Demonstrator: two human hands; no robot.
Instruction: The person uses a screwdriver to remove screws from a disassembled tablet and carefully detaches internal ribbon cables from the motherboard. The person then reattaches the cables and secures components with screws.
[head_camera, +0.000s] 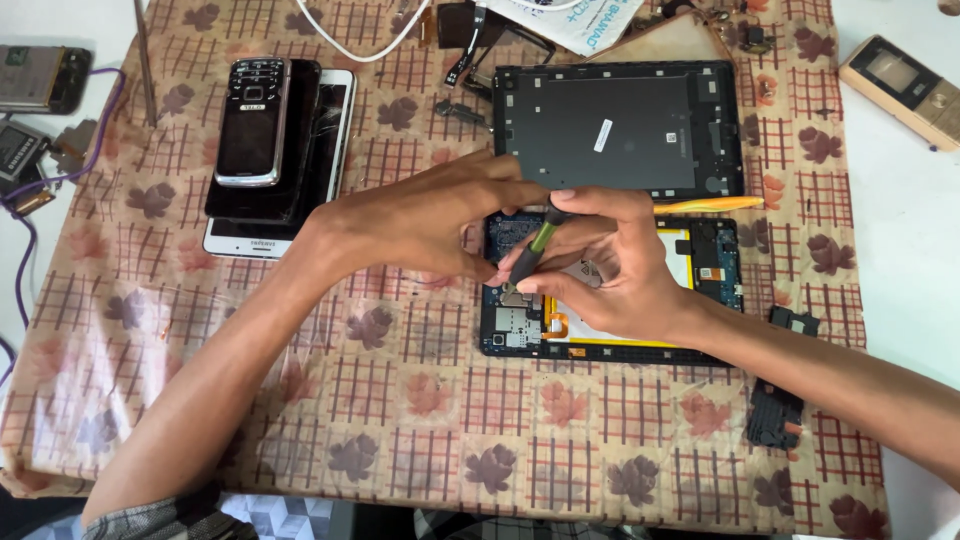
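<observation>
An opened tablet (712, 268) lies on the patterned cloth, its blue circuit board (508, 328) and yellow-edged battery exposed. My right hand (610, 262) pinches a small screwdriver with a green and black handle (541, 240), tip down on the board's left part. My left hand (425, 215) rests on the tablet's left edge, fingers curled toward the screwdriver's top. The tablet's dark back cover (620, 125) lies just behind, inner side up. An orange pry tool (705, 205) sits between cover and tablet.
A stack of phones (270, 150) stands at the left. Loose black parts (775, 415) lie at the right; another phone (905, 90) sits on the white table at the far right. Batteries and purple wire (30, 150) are at the far left. A white cable (360, 40) and small parts lie at the back.
</observation>
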